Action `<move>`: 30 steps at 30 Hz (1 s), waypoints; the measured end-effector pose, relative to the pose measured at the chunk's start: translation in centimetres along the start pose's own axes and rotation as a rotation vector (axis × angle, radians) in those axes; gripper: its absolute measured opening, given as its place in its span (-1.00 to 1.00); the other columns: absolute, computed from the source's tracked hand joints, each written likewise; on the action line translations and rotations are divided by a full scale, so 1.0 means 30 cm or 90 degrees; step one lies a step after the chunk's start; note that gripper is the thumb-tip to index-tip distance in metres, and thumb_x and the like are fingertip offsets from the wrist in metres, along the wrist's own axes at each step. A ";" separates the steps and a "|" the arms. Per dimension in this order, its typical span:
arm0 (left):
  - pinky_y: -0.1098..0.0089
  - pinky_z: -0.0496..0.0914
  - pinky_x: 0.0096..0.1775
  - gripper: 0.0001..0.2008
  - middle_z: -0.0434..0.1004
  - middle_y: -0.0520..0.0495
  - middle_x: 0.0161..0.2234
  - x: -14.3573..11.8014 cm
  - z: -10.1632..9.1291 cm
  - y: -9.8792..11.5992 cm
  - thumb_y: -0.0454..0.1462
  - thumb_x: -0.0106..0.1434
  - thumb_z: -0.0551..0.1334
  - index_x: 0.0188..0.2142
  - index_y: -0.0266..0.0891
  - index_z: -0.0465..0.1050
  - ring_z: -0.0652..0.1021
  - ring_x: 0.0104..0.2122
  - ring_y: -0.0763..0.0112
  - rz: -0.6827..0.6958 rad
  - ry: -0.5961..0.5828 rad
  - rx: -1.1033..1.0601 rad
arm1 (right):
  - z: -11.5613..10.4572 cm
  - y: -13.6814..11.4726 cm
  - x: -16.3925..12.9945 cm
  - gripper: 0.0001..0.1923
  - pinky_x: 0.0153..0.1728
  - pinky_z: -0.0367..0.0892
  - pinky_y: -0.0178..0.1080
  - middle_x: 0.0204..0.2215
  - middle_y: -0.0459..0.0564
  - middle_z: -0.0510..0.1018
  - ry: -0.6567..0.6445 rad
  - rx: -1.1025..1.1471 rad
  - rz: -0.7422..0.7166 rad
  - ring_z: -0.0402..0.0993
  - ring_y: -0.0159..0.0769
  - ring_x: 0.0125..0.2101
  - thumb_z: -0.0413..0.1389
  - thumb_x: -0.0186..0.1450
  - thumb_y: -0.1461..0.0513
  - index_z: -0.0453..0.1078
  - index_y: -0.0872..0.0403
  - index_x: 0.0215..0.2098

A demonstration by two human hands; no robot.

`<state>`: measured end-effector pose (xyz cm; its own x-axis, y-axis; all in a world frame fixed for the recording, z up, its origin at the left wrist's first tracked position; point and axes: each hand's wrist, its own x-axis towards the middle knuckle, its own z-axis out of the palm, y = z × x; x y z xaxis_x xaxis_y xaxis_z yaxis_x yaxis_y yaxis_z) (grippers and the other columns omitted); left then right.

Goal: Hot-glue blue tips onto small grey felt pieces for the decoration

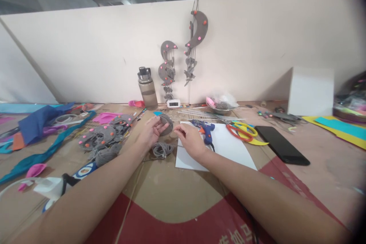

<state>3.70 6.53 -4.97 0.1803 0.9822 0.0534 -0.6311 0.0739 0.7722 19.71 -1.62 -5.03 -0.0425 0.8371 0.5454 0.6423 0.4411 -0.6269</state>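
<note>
- Table (171, 194): brown cardboard top with a red printed band at the near edge; it bears everything below.
- White sheet (228, 148): lies flat, right of centre, under the right hand's far side.
- Phone (281, 145): black, face down or dark, right of the sheet, well apart from both hands.
- Felt heap (104, 137): grey pieces with pink and orange dots, left of the left hand, near but not touching it.
- Scissors (241, 129): red and yellow handles, on the sheet's far right corner.
- Glue gun (206, 129): blue, on the sheet, just beyond the right hand.
- Left hand (151, 131): palm turned up and inward, fingers curled closed round the grey disc.
- Right hand (190, 141): fingertips pinched together, seemingly on a thin grey thread; the grip itself is too small to confirm.
- Grey disc (166, 124): round felt piece, held at table centre, tilted on edge; it sits far and left of the right hand, the left hand being the nearer.
- Thread coil (161, 149): loose grey loops on the table, near side of and between both hands, touching neither clearly.
</note>
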 end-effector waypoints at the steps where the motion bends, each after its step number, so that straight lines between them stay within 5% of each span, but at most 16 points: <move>1: 0.35 0.55 -0.24 -0.94 0.59 -0.01 -0.41 -0.002 0.003 0.002 -0.40 0.15 0.28 -0.45 -0.29 0.44 0.58 -0.38 0.46 -0.002 0.008 -0.002 | 0.001 0.003 0.000 -0.89 -0.25 0.21 -0.31 -0.39 -0.06 0.53 0.006 -0.002 -0.018 0.39 -0.34 -0.34 0.06 0.30 0.31 0.44 0.06 -0.33; 5: 0.37 0.55 -0.26 -0.94 0.58 -0.01 -0.42 -0.008 0.013 0.007 -0.41 0.15 0.27 -0.45 -0.29 0.45 0.58 -0.38 0.46 0.005 0.017 -0.003 | 0.001 0.009 -0.001 -0.88 -0.18 0.24 -0.29 -0.32 -0.02 0.56 0.019 0.002 -0.030 0.42 -0.31 -0.26 0.07 0.29 0.32 0.44 0.06 -0.31; 13: 0.36 0.55 -0.26 -0.94 0.60 -0.06 -0.39 0.008 0.001 -0.001 -0.40 0.16 0.26 -0.44 -0.31 0.46 0.59 -0.36 0.43 -0.011 0.017 -0.004 | -0.013 0.002 -0.007 -0.82 -0.40 0.15 -0.32 -0.51 -0.13 0.48 0.010 -0.007 0.098 0.33 -0.35 -0.51 -0.03 0.36 0.22 0.40 0.03 -0.18; 30: 0.37 0.55 -0.30 -0.96 0.61 -0.06 -0.42 0.031 0.004 -0.005 -0.39 0.14 0.27 -0.43 -0.28 0.48 0.60 -0.39 0.41 -0.017 0.015 0.008 | -0.007 0.014 0.003 -0.72 -0.43 0.09 -0.34 -0.61 -0.16 0.36 -0.030 -0.034 0.078 0.28 -0.41 -0.54 -0.08 0.38 0.17 0.34 0.03 -0.44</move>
<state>4.04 7.40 -4.97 0.1784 0.9838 0.0181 -0.6167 0.0974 0.7812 20.13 -1.43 -5.14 0.0026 0.8984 0.4391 0.6842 0.3187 -0.6560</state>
